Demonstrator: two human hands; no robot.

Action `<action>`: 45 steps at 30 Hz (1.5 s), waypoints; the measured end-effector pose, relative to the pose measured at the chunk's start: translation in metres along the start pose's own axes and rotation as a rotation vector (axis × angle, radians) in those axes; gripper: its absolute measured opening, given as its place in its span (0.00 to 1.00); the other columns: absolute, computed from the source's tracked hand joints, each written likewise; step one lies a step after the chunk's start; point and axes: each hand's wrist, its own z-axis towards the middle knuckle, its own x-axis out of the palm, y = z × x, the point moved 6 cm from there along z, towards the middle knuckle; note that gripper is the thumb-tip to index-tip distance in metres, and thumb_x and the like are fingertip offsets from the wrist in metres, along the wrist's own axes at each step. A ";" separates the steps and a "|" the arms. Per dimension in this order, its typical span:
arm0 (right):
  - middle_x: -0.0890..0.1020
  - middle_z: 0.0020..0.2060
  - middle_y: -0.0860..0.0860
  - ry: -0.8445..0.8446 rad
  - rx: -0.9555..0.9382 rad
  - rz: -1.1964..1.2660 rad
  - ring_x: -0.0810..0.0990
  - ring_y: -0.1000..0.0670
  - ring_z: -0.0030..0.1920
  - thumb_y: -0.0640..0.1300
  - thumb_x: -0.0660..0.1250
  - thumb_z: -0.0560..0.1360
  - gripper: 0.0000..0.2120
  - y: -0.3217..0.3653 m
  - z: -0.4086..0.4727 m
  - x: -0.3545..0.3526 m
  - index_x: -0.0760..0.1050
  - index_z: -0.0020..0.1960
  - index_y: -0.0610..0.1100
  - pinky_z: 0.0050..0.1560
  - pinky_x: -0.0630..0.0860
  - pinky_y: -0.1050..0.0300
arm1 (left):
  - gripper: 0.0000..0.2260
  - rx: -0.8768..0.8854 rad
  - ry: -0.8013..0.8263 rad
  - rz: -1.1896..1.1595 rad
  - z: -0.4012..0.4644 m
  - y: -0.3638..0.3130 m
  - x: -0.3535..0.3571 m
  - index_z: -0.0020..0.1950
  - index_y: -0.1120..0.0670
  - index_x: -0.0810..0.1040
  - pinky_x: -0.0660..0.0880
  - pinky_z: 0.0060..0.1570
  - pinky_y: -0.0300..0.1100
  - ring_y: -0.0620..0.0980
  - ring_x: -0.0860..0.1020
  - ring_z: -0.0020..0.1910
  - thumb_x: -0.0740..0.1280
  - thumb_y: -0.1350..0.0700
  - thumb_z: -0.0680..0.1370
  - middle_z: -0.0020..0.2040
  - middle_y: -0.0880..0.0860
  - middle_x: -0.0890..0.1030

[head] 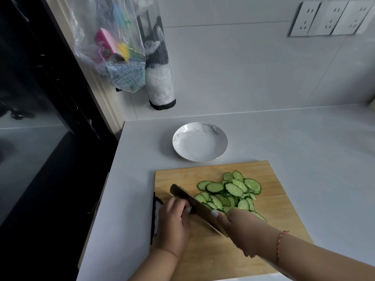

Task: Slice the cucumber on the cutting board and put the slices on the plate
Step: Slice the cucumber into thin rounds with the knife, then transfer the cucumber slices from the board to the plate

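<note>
Most of the frame is pale grey surface (284, 138), with the wooden cutting board (274, 209) lying at lower centre and the white plate (182, 145) just beyond its far edge, bare of slices, near enough, I judge, for an easy transfer. On the board, the broad knife (194, 203) runs diagonally, its tip toward the upper left of the frame and its handle buried in the right hand (239, 226), which is closed around the handle with one fingertip resting on the blade's side, likely to steady it. Cut cucumber slices (229, 191) lie heaped in overlapping rows on the right of the blade, their oval faces up, so the cuts look slanted. The left hand (174, 218) sits curled on the blade's other side, fingers tucked down on what is presumably the cucumber's uncut end; that piece is hidden, so its long axis cannot be read. Slicing seems nearly done
</note>
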 end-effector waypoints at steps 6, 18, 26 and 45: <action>0.73 0.24 0.47 -0.037 0.021 0.253 0.72 0.49 0.20 0.62 0.48 0.80 0.26 -0.013 0.006 0.001 0.67 0.36 0.43 0.29 0.74 0.56 | 0.09 -0.013 0.022 0.017 -0.002 0.003 0.001 0.44 0.51 0.76 0.73 0.41 0.44 0.49 0.72 0.44 0.69 0.65 0.72 0.45 0.45 0.73; 0.69 0.17 0.49 -0.059 0.004 0.640 0.67 0.49 0.15 0.60 0.52 0.80 0.31 -0.030 0.001 0.001 0.63 0.26 0.41 0.27 0.68 0.60 | 0.17 -0.010 0.079 0.150 0.011 0.011 -0.006 0.49 0.50 0.80 0.74 0.45 0.46 0.51 0.74 0.47 0.75 0.66 0.64 0.48 0.45 0.80; 0.70 0.16 0.50 -0.118 -0.065 0.655 0.67 0.49 0.15 0.61 0.51 0.79 0.30 -0.032 -0.015 -0.023 0.66 0.27 0.41 0.28 0.69 0.58 | 0.11 -0.172 0.026 0.135 0.030 0.027 -0.018 0.54 0.54 0.81 0.71 0.45 0.42 0.51 0.75 0.47 0.71 0.63 0.73 0.46 0.49 0.81; 0.78 0.41 0.51 -0.585 -0.176 -0.429 0.79 0.49 0.45 0.56 0.56 0.74 0.13 -0.035 -0.059 -0.052 0.72 0.53 0.51 0.38 0.67 0.56 | 0.15 0.020 0.079 -0.019 0.048 -0.077 -0.062 0.57 0.48 0.78 0.68 0.57 0.38 0.40 0.72 0.56 0.59 0.44 0.76 0.53 0.38 0.75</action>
